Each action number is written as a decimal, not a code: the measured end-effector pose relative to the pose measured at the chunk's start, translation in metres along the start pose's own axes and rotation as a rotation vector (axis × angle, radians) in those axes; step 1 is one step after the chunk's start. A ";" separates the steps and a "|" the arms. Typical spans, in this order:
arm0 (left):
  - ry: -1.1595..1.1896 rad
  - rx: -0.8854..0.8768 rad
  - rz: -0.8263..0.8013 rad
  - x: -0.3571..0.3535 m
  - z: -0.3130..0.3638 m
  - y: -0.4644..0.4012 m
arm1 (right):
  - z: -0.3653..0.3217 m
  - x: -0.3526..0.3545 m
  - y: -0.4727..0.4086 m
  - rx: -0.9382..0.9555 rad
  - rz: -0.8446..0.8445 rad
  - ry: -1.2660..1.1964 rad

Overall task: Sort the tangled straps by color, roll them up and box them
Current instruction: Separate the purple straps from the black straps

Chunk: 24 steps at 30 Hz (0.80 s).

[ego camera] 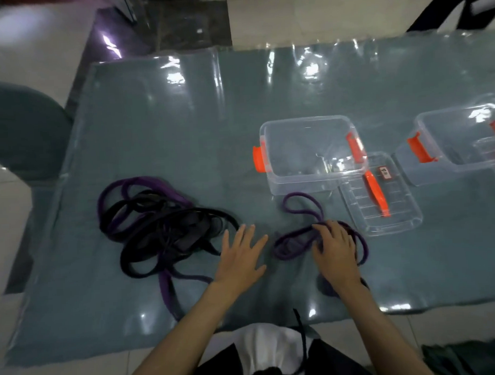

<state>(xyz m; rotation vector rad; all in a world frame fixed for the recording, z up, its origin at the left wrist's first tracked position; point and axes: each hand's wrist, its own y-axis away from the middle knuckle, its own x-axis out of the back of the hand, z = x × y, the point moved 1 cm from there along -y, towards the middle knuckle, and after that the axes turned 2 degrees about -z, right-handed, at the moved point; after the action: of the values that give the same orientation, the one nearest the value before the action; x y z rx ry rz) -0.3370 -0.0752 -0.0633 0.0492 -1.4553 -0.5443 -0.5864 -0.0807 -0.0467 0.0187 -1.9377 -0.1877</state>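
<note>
On the table [181, 105], seen from the head camera, two clear boxes are sitting toward the right edge: one box [302, 179] near the middle and a second box [436, 166] running out of view, each with orange latches. One clear lid [395, 207] is lying against the nearer box. One tangled pile of black and purple straps [158, 229] is lying left of centre. The left hand [241, 257] is lying flat with fingers spread, just beside the pile, holding nothing. The right hand [334, 253] is pressing down on one separate purple strap [295, 236], fingers slightly curled over its loops.
</note>
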 end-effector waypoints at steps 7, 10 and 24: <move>0.078 0.280 0.209 0.005 -0.118 0.057 | -0.123 -0.049 0.020 0.186 -0.177 -0.107; 0.101 0.430 0.144 0.004 -0.172 0.065 | -0.166 -0.070 0.014 0.192 -0.257 -0.143; 0.371 -0.135 0.076 0.004 -0.208 0.108 | -0.244 -0.093 -0.006 0.040 -0.286 -0.457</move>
<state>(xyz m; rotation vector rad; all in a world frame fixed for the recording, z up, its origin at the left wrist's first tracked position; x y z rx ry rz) -0.1055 -0.0422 -0.0496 -0.0123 -1.0527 -0.5383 -0.3266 -0.1066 -0.0474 0.3038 -2.3901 -0.3683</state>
